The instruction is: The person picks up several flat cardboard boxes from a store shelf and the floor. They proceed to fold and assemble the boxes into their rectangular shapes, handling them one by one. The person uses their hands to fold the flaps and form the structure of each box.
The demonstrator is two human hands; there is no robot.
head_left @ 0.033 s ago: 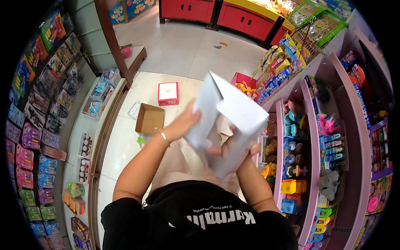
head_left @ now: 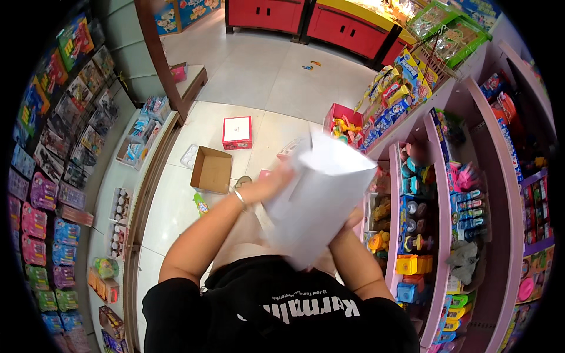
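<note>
A white cardboard box (head_left: 321,203), blurred by motion, is tilted in front of my chest, its upper end gaping. Gripping its left side is my left hand (head_left: 272,186), fingers closed on the card edge and smeared by movement. My right hand (head_left: 354,218) holds the box from its right side, most of the fingers hidden behind the card. On the floor to the left stands an open brown carton (head_left: 212,170). Past it lies a closed red box with a white lid (head_left: 238,130).
A clear plastic tray (head_left: 189,157) and a green packet (head_left: 200,203) lie by the carton. Pink shelves (head_left: 432,235) of toys rise at the right; a shelf unit (head_left: 156,170) runs along the left. A red bin of toys (head_left: 341,115) stands ahead, red cabinets (head_left: 335,29) farther off.
The white box has turned in my hands: its cut-out side has swung out of sight and a broad plain panel faces me. My right hand is now more hidden behind it.
</note>
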